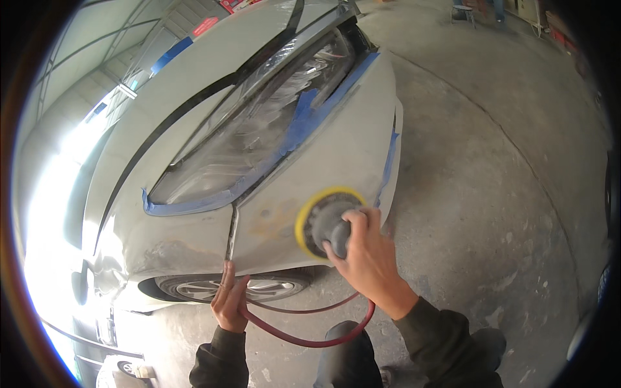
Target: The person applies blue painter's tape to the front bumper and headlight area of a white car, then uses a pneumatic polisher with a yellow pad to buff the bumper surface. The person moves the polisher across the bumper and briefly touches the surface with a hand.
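Note:
My right hand (362,249) grips a round power sander (333,223) with a grey body and a yellow-edged pad. The pad lies against the pale grey car bumper (349,155), right of a sanded patch (275,220) with yellowish-brown marks. My left hand (229,301) is beside the wheel arch, fingertips up against the panel's lower edge at the seam. A red air hose (304,343) loops between the two hands, and its bend is caught at my left thumb and palm. Blue masking tape (194,205) borders the dusty headlight (239,142) above.
Below the panel is the car wheel (259,286) with its silver rim. Concrete floor (466,161) with a long crack spreads to the right. My knee (349,355) is under the hose loop. A stool (462,13) stands far back; another vehicle part shows lower left.

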